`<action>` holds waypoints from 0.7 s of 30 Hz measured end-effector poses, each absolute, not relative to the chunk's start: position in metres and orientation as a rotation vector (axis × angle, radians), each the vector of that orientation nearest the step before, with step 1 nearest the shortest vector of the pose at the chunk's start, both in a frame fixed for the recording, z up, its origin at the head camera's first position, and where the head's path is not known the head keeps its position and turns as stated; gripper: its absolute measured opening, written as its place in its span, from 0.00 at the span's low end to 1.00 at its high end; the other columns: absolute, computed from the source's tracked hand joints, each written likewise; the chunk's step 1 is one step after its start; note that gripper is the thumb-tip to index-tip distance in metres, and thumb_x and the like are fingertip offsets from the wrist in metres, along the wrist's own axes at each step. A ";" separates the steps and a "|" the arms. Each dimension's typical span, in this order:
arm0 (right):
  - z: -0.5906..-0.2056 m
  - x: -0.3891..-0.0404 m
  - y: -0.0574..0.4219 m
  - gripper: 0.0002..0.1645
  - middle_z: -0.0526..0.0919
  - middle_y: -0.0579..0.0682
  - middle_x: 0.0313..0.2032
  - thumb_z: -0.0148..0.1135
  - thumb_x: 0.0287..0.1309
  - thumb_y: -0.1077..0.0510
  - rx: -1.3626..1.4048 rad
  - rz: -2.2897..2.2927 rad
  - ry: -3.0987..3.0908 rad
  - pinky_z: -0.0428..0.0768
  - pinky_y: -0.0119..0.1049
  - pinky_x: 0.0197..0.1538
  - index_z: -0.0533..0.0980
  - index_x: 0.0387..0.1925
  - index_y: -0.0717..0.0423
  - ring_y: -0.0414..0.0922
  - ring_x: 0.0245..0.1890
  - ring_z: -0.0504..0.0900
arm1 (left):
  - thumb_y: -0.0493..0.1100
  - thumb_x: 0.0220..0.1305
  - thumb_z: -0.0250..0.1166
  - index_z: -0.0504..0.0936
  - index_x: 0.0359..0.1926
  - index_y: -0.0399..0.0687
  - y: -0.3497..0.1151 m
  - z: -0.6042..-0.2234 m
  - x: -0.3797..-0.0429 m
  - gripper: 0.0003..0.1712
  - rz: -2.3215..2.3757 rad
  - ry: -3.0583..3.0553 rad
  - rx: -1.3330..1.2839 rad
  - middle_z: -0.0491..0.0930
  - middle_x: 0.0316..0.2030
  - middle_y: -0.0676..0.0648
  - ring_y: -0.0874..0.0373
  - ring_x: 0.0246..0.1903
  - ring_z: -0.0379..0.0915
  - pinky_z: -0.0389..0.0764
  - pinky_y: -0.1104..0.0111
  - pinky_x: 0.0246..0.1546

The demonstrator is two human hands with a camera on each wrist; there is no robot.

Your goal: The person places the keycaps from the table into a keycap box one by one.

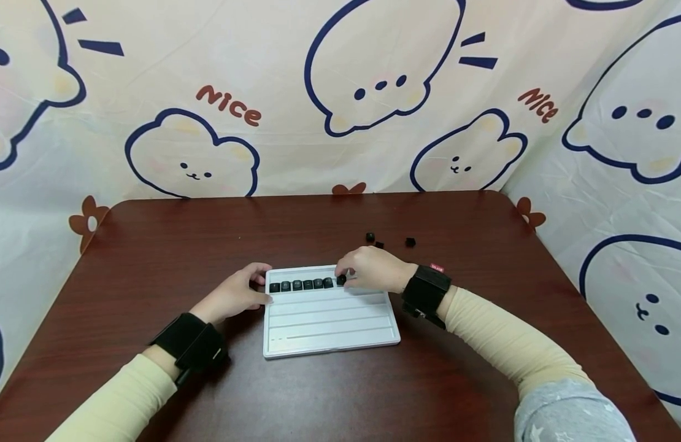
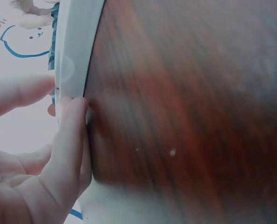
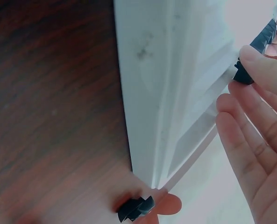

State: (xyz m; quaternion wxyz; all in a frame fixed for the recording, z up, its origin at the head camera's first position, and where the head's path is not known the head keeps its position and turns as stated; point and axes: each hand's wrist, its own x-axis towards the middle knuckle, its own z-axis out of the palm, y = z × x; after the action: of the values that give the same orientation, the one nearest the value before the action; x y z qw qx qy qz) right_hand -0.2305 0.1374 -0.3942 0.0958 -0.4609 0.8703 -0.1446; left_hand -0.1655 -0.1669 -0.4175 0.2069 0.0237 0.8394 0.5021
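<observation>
A white ridged tray (image 1: pixel 329 319) lies on the table, with a row of small black keycaps (image 1: pixel 297 285) along its far part. My left hand (image 1: pixel 238 293) holds the tray's left edge; in the left wrist view its thumb (image 2: pixel 73 116) presses on the side wall and a finger reaches the rim. Over the tray's far right part, my right hand (image 1: pixel 376 270) pinches a black keycap (image 3: pixel 243 74) between thumb and fingers, at the right end of the row. Its other fingers extend beside the tray in the right wrist view.
Several loose black keycaps, one of them a separate keycap (image 1: pixel 410 242) farther right, lie on the brown table (image 1: pixel 208 233) behind the right hand. A pale cloth (image 1: pixel 285 159) with cartoon drawings hangs behind the table and along its sides.
</observation>
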 end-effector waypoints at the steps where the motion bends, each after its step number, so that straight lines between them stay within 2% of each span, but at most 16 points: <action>1: -0.394 -0.230 0.137 0.14 0.88 0.49 0.44 0.76 0.57 0.61 -1.367 -0.433 2.575 0.81 0.30 0.44 0.86 0.45 0.57 0.41 0.39 0.84 | 0.30 0.61 0.70 0.67 0.69 0.32 -0.167 -0.417 -0.165 0.36 1.396 2.338 0.073 0.70 0.51 0.34 0.44 0.48 0.71 0.83 0.61 0.39; 21: -0.397 -0.231 0.136 0.15 0.87 0.49 0.45 0.75 0.57 0.64 -1.341 -0.481 2.557 0.80 0.31 0.43 0.86 0.47 0.58 0.40 0.39 0.82 | 0.30 0.61 0.71 0.67 0.69 0.32 -0.168 -0.417 -0.165 0.37 1.411 2.336 0.074 0.70 0.52 0.34 0.45 0.47 0.71 0.83 0.61 0.39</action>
State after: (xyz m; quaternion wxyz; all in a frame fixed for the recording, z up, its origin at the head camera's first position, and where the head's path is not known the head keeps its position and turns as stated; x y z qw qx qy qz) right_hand -0.2314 0.1355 -0.3973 0.1071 -0.4554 0.8686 -0.1633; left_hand -0.1650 -0.1678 -0.4173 0.2040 0.0267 0.8376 0.5060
